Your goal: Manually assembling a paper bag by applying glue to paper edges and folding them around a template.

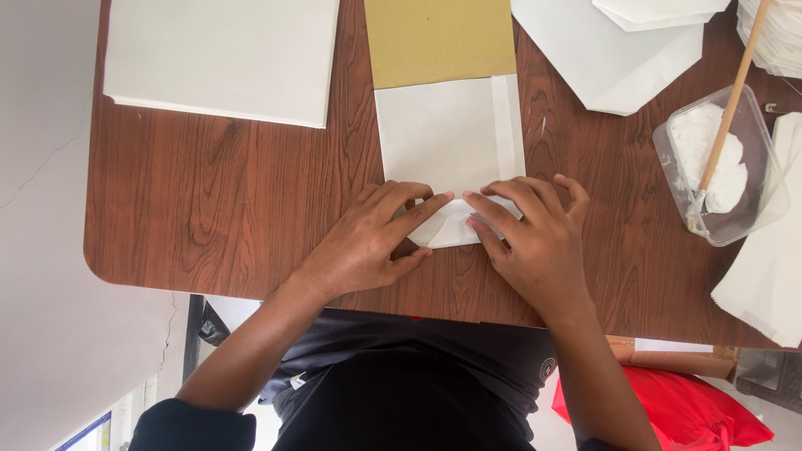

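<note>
From the head view, both hands are down flat on a white paper bag (449, 138) that lies lengthwise on the brown wood-grain table (209, 209), its near end at 6 o'clock close to the person's body. The left hand (368, 242) presses with its fingers spread and the index finger stretched toward the middle; the right hand (535, 242) meets it from 3 o'clock, fingers narrow and laid over the folded bottom flap (451, 230). Neither hand grips anything; they pin the fold, which looks like a way to hold the crease sharp while the corners stay tucked in. A tan cardboard sheet (440, 40) sticks out of the bag's far end at 12 o'clock, seemingly as a stiffener that keeps the paper square. At 10 o'clock a stack of white sheets (221, 58) sits well apart, leaving bare wood to the left of the hands. At 1 o'clock lie more folded white papers (614, 58), and at 3 o'clock a clear plastic tub of white paste (720, 167) with a wooden stick (735, 92) leaning in it, near the right hand but not touching. The table's near edge runs just below the wrists, so room toward the body is tight; the left side is the freest.
</note>
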